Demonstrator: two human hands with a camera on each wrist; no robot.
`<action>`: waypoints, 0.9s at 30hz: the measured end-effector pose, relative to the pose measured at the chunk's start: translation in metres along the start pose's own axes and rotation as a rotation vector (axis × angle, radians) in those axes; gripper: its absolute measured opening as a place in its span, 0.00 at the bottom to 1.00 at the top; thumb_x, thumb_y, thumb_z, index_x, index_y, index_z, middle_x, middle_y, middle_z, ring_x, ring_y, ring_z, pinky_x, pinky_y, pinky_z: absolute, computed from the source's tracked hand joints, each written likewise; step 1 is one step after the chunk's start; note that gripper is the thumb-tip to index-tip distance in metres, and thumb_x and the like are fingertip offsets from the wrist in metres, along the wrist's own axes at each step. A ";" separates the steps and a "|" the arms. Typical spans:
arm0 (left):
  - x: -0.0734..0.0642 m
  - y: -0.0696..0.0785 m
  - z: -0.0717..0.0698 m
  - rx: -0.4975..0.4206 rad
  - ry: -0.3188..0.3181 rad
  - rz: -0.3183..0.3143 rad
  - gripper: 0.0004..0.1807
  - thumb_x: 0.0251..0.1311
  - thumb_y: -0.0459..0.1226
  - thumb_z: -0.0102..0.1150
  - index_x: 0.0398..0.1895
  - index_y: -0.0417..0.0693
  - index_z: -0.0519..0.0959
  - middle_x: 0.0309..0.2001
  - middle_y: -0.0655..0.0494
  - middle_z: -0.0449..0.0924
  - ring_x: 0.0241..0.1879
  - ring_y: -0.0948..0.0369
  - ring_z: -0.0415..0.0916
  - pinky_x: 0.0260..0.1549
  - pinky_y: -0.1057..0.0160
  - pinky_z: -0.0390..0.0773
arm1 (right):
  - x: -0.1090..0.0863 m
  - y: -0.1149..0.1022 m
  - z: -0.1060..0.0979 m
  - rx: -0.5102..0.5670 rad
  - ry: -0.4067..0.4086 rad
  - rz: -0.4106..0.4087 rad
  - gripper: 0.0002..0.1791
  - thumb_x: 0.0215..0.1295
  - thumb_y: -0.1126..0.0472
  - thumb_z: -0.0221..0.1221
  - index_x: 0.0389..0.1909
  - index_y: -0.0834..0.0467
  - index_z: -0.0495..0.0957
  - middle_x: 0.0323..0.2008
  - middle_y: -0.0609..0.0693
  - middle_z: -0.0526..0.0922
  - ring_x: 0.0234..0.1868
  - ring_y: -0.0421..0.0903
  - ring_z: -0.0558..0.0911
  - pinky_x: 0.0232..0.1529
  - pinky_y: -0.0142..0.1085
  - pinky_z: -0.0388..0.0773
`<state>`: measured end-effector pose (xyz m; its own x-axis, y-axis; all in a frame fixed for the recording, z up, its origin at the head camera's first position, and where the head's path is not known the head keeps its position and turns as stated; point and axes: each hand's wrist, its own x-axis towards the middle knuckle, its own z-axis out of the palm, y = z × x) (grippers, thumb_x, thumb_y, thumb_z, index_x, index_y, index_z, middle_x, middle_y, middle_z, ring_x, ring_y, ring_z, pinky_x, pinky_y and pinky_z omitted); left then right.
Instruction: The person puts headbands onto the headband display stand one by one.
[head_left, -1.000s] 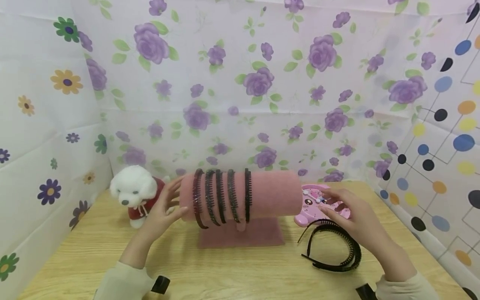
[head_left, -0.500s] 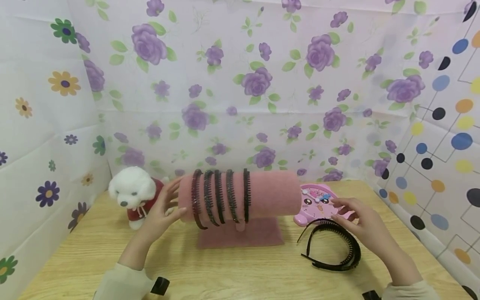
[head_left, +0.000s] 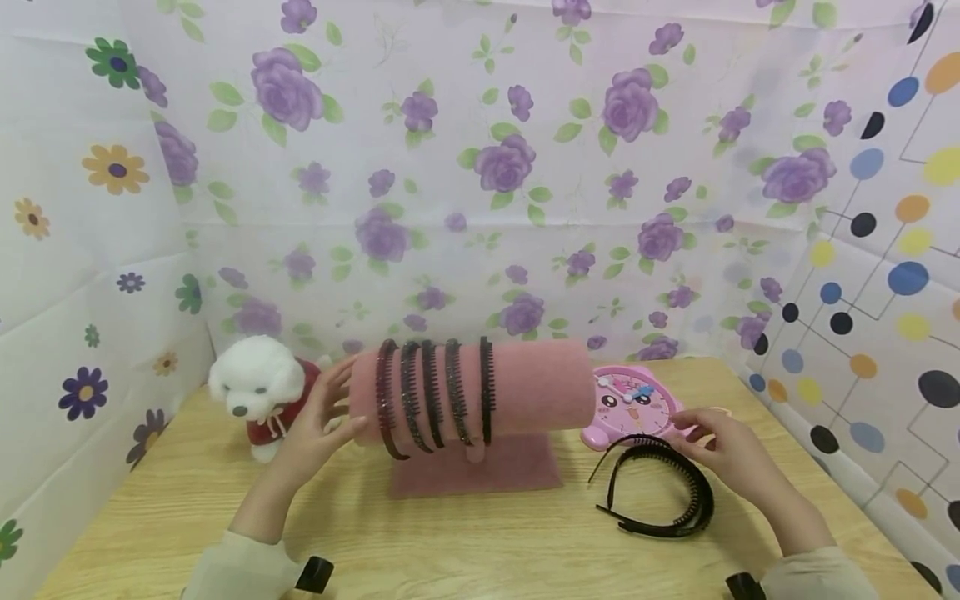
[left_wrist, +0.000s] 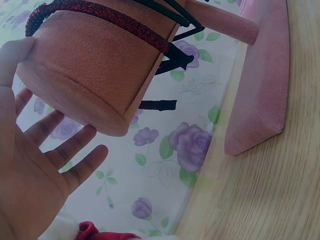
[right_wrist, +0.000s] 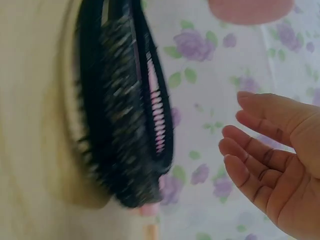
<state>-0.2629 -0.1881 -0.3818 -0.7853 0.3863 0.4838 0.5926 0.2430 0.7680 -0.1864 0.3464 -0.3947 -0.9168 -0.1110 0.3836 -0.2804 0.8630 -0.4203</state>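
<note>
My right hand (head_left: 731, 452), loose and empty, has shifted from the clock (head_left: 643, 419) towards the headbands (head_left: 703, 502) on the bench (head_left: 487, 554); none lifted yet. My left hand (head_left: 309, 435), fingers extended, touches the roll (head_left: 543, 383).

Head view: bright, even, diffuse light on the white cloth backdrop printed with purple roses (head_left: 450, 250). Soft shadows lay on the pale wood-grain table (head_left: 450, 546) beneath the pink plush cylinder (head_left: 547, 383). Toward the right edge, wide-angle stretch pulled the white side cloth with coloured dots (head_left: 873, 350) out of shape. Left wrist view: dimmer, cooler; small glints showed on the red glitter headband (left_wrist: 127, 24). Right wrist view: heavy blur smeared the black toothed headbands (right_wrist: 120, 100); the person's right hand (right_wrist: 280, 165) registered sharper
</note>
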 end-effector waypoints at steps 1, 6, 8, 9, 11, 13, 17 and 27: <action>0.000 0.000 0.000 -0.002 0.000 -0.001 0.42 0.63 0.27 0.53 0.76 0.56 0.46 0.73 0.40 0.54 0.57 0.73 0.64 0.49 0.56 0.75 | 0.000 0.004 0.002 -0.006 -0.013 0.008 0.15 0.58 0.60 0.66 0.45 0.60 0.81 0.40 0.54 0.85 0.34 0.41 0.81 0.31 0.30 0.77; -0.001 0.001 0.000 0.002 0.009 -0.001 0.42 0.63 0.28 0.53 0.76 0.56 0.47 0.72 0.40 0.54 0.57 0.73 0.64 0.50 0.57 0.74 | -0.002 0.020 0.010 -0.026 -0.068 0.037 0.15 0.56 0.61 0.67 0.44 0.61 0.82 0.39 0.54 0.86 0.32 0.38 0.81 0.30 0.31 0.77; -0.001 0.001 0.000 0.002 0.012 -0.003 0.42 0.63 0.28 0.54 0.76 0.56 0.47 0.72 0.40 0.55 0.57 0.73 0.64 0.50 0.61 0.74 | -0.003 0.025 0.013 -0.025 -0.091 0.048 0.15 0.55 0.61 0.68 0.44 0.61 0.82 0.40 0.55 0.86 0.31 0.38 0.81 0.30 0.31 0.76; -0.001 0.001 0.000 0.000 0.012 -0.003 0.42 0.63 0.27 0.54 0.76 0.56 0.47 0.72 0.40 0.55 0.57 0.72 0.64 0.50 0.63 0.73 | -0.003 0.027 0.014 -0.021 -0.103 0.055 0.16 0.55 0.61 0.68 0.44 0.61 0.82 0.41 0.55 0.86 0.31 0.38 0.81 0.31 0.31 0.76; 0.000 0.001 0.000 -0.006 0.010 -0.008 0.42 0.63 0.28 0.54 0.76 0.57 0.47 0.72 0.41 0.55 0.58 0.72 0.64 0.50 0.65 0.73 | -0.003 0.031 0.016 -0.010 -0.118 0.065 0.16 0.55 0.61 0.68 0.44 0.62 0.82 0.41 0.56 0.86 0.31 0.37 0.80 0.31 0.30 0.76; 0.000 0.000 -0.001 -0.003 0.010 -0.005 0.42 0.63 0.28 0.54 0.76 0.56 0.47 0.72 0.41 0.55 0.58 0.72 0.64 0.51 0.67 0.72 | -0.004 0.035 0.017 -0.006 -0.123 0.071 0.16 0.55 0.61 0.68 0.44 0.62 0.82 0.40 0.57 0.86 0.30 0.36 0.79 0.31 0.30 0.76; 0.001 -0.001 0.000 0.002 0.016 -0.005 0.42 0.62 0.27 0.54 0.76 0.56 0.47 0.72 0.41 0.55 0.58 0.72 0.64 0.51 0.69 0.72 | -0.005 0.041 0.021 -0.018 -0.120 0.081 0.14 0.54 0.60 0.68 0.41 0.61 0.83 0.38 0.55 0.85 0.29 0.33 0.77 0.31 0.31 0.74; 0.000 0.001 0.000 -0.012 0.003 -0.024 0.42 0.63 0.28 0.53 0.76 0.57 0.46 0.72 0.40 0.54 0.58 0.68 0.65 0.51 0.49 0.72 | -0.005 0.041 0.027 -0.051 -0.097 0.088 0.07 0.53 0.62 0.68 0.32 0.56 0.83 0.33 0.49 0.84 0.28 0.34 0.74 0.29 0.31 0.71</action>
<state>-0.2619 -0.1878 -0.3811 -0.7996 0.3781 0.4667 0.5717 0.2409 0.7843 -0.2007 0.3693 -0.4364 -0.9612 -0.0787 0.2643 -0.1849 0.8950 -0.4059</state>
